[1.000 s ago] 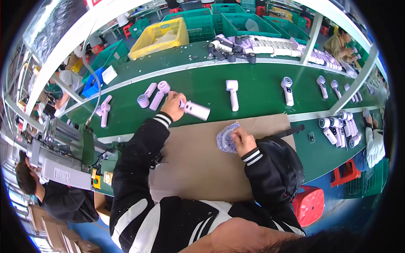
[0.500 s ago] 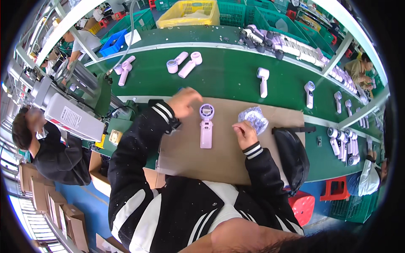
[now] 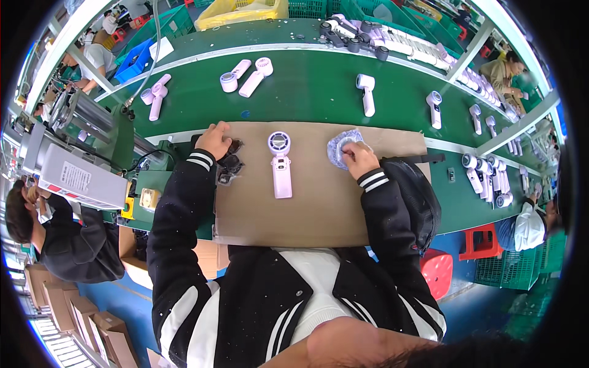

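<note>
A pale purple handheld fan (image 3: 281,175) lies on a brown cardboard sheet (image 3: 319,214), its round head pointing away from me. My left hand (image 3: 213,141) is at the sheet's far left corner with its fingers curled; whatever they hold is hidden. Right beside it is a cluster of small dark parts (image 3: 230,164), apparently in clear plastic. On the right, my right hand (image 3: 359,159) has its fingertips pinched together in the middle of a crumpled blue-and-white bundle (image 3: 337,149). What lies between those fingertips is too small to tell.
Several more fans, such as a white-and-purple fan (image 3: 366,95), lie on the green belt (image 3: 294,92) beyond the cardboard. A black bag (image 3: 417,199) sits by my right forearm. A grey machine (image 3: 83,178) stands at left, and a person (image 3: 67,236) sits behind it.
My left hand has moved left, away from the fan, to the cardboard's corner. My right hand has moved from beside the bundle onto it. The whole view has shifted slightly.
</note>
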A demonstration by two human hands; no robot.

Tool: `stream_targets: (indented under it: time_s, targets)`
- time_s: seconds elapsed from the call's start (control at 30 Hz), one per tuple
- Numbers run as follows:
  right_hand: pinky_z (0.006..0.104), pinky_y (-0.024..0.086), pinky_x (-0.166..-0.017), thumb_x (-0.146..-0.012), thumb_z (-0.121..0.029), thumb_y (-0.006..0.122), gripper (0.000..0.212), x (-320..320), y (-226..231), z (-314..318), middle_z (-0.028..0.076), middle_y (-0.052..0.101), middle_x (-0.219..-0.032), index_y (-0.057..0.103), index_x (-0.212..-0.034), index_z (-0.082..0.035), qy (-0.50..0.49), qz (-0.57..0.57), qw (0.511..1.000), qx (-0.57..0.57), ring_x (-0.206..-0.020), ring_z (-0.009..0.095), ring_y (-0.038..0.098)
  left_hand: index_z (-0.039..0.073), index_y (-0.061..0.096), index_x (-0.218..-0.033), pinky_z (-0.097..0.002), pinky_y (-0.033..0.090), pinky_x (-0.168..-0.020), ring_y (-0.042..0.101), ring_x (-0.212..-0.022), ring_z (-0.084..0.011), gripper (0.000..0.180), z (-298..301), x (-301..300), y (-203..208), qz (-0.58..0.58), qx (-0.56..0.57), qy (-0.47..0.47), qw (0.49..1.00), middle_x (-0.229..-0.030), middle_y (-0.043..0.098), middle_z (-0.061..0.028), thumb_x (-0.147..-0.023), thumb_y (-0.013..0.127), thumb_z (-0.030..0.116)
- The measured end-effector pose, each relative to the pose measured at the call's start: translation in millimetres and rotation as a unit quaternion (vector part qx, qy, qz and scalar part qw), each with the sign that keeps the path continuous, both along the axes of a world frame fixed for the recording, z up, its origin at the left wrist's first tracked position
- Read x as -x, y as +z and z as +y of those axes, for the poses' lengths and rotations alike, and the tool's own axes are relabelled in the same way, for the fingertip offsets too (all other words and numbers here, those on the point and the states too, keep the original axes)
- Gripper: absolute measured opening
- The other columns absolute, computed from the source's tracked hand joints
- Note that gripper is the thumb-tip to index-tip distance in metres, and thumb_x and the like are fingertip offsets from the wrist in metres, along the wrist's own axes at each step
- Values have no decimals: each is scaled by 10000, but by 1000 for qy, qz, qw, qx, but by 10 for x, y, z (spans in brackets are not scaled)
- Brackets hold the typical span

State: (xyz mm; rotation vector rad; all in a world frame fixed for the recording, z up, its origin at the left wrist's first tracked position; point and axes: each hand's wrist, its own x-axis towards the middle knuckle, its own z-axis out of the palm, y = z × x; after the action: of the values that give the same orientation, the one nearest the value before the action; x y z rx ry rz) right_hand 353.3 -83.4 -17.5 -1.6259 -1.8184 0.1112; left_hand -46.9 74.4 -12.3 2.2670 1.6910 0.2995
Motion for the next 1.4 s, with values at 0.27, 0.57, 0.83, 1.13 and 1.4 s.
stream_targets:
  time_s: [0.27, 0.57, 0.83, 1.13, 1.4]
  targets:
    - [360, 463, -643, -784, -91, 606, 87, 16, -90, 82, 71, 633, -813, 616, -870, -80, 7, 13, 999, 40, -670, 285, 577, 145, 571, -1046, -377, 460, -798, 554, -915, -294, 246, 60, 60, -124, -30, -12, 1, 999, -965, 549, -91, -812, 598, 218]
    - [366, 466, -648, -829, -112, 591, 66, -89, -45, 73, 85, 627, -797, 601, -880, -70, -47, 70, 995, 51, -670, 281, 584, 151, 595, -1004, -371, 422, -850, 508, -982, -284, 229, -149, -59, -50, 16, -90, -9, 996, -1012, 513, -83, -800, 617, 252]
    - [329, 468, -625, -895, -97, 561, 46, -64, 37, 102, 67, 601, -760, 594, -900, -66, -44, 175, 983, 27, -605, 188, 564, 170, 608, -993, -390, 364, -878, 479, -1016, -273, 233, -242, -132, -16, -7, -68, -44, 997, -1053, 485, -73, -785, 643, 267]
    - [240, 490, -629, -886, 54, 512, 138, 686, 245, 210, 42, 590, -792, 586, -958, -37, 195, 458, 859, 120, -644, 122, 564, 148, 593, -994, -350, 371, -823, 484, -929, -244, 242, -290, -243, -79, -68, -201, -97, 972, -1037, 505, -66, -768, 666, 196]
    - [238, 485, -627, -882, 40, 526, 115, 1085, 103, 161, 44, 579, -818, 583, -953, -30, 207, 456, 843, 196, -658, 131, 563, 65, 589, -994, -239, 420, -699, 519, -767, -139, 191, -1004, -599, 82, -498, -2, -34, 867, -930, 554, -39, -813, 622, 14]
